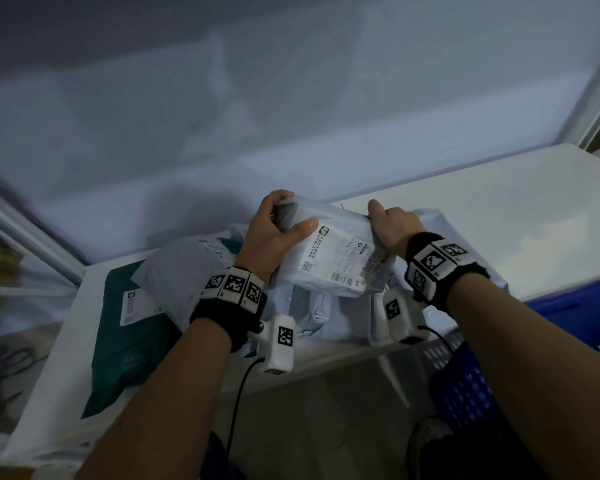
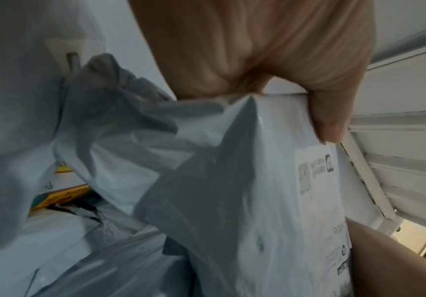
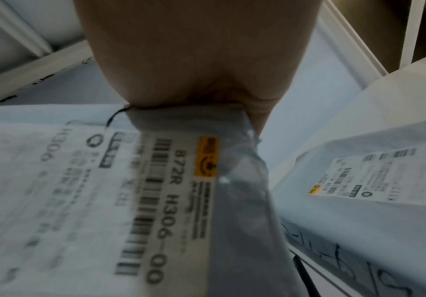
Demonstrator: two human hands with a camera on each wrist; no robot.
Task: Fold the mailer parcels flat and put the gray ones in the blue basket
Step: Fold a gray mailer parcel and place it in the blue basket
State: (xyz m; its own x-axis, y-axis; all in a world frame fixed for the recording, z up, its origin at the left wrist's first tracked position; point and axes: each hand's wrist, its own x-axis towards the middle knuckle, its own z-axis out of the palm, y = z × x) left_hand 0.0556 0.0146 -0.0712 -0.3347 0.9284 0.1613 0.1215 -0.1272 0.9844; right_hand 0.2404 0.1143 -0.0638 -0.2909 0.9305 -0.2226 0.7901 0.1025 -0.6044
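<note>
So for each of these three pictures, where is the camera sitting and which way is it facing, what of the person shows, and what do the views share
Head: on the head, facing forward and down at the white table; shows both forearms, left hand and right hand.
Left wrist: on the left wrist, facing along the palm; shows the left hand's grip on the gray mailer parcel.
Right wrist: on the right wrist, facing along the hand; shows the right hand's grip beside the shipping label.
Shared: all three show that parcel and its label.

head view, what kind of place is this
Likely a parcel sorting or packing spot: a pile of mailer parcels with shipping labels on a white table, and a blue basket beside it.
</note>
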